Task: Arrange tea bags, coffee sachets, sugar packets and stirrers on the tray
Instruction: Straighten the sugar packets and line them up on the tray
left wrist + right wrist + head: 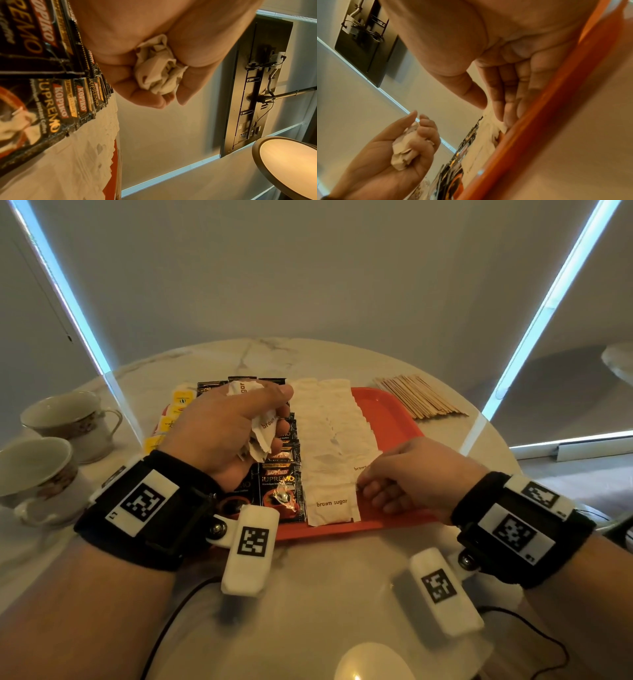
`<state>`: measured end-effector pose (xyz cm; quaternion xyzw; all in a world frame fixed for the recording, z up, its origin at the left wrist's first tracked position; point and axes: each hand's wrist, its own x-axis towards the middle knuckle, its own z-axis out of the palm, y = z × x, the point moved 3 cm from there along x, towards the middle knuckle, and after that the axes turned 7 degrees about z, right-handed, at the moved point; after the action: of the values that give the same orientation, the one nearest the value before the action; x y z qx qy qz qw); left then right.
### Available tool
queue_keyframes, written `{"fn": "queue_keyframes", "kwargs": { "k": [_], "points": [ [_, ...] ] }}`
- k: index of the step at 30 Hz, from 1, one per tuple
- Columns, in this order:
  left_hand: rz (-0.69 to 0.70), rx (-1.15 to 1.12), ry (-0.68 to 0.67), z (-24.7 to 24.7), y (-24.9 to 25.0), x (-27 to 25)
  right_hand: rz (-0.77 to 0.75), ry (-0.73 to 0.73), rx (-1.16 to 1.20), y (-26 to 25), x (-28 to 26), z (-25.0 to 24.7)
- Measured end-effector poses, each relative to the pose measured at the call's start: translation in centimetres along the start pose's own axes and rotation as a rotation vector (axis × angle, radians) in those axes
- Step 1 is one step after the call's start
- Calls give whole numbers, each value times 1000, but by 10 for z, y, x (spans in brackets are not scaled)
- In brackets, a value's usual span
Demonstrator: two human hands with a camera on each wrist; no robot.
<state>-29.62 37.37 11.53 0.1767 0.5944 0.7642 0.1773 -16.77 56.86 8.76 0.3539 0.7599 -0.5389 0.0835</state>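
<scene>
- The left hand (222,429) is raised above the tray, its fingers (149,100) curled round a crumpled bunch of brown sugar packets (260,422); the thumb presses the bunch from above, and the left wrist view shows the wad (157,71) bunched in the palm.
- The right hand (411,474) is low over the near right part of the tray, fingers (510,102) bent downward with the tips touching the right edge of the laid sugar packets; whether the thumb and forefinger pinch a packet cannot be told.
- The orange tray (387,412) sits on the round marble table (308,594).
- In the tray, from left to right: yellow tea bags (178,402) along the left edge, two overlapping columns of black Kopiko Supremo coffee sachets (281,487), then overlapping rows of white brown sugar packets (329,460) down the middle.
- The right strip of the tray floor is bare orange.
- A pile of wooden stirrers (418,398) lies on the table just beyond the tray's far right corner, outside it.
- Two floral teacups (68,419) stand on the table to the left of the tray, one nearer than the other.
</scene>
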Motion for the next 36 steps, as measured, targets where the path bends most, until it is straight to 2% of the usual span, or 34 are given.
{"fn": "queue_keyframes", "kwargs": {
  "k": [9,11,13,17,19,22,25,27,31,36],
  "points": [
    [-60,-48,12,3,0,-3,-10,0,36,-2,10,-2],
    [-77,-113,3,6,2,-6,-86,21,66,-6,10,-4],
    [-93,-176,2,10,2,-8,-224,36,126,-18,8,-4],
    [-81,-183,56,14,-2,-9,-468,-88,148,-47,-3,22],
    [-65,-166,80,10,-4,-5,-526,-129,117,-56,-5,38],
    [-31,-155,124,0,-4,2,-563,-103,122,-64,0,50],
    [-8,-135,90,-1,-5,2,-614,-108,211,-68,4,49],
    [14,-110,39,2,-5,1,-587,-149,338,-67,7,46],
    [1,-98,-43,6,-3,0,-422,-267,563,-60,16,43],
    [-7,-35,-35,2,-7,0,-376,-340,708,-56,20,40]
  ]
}}
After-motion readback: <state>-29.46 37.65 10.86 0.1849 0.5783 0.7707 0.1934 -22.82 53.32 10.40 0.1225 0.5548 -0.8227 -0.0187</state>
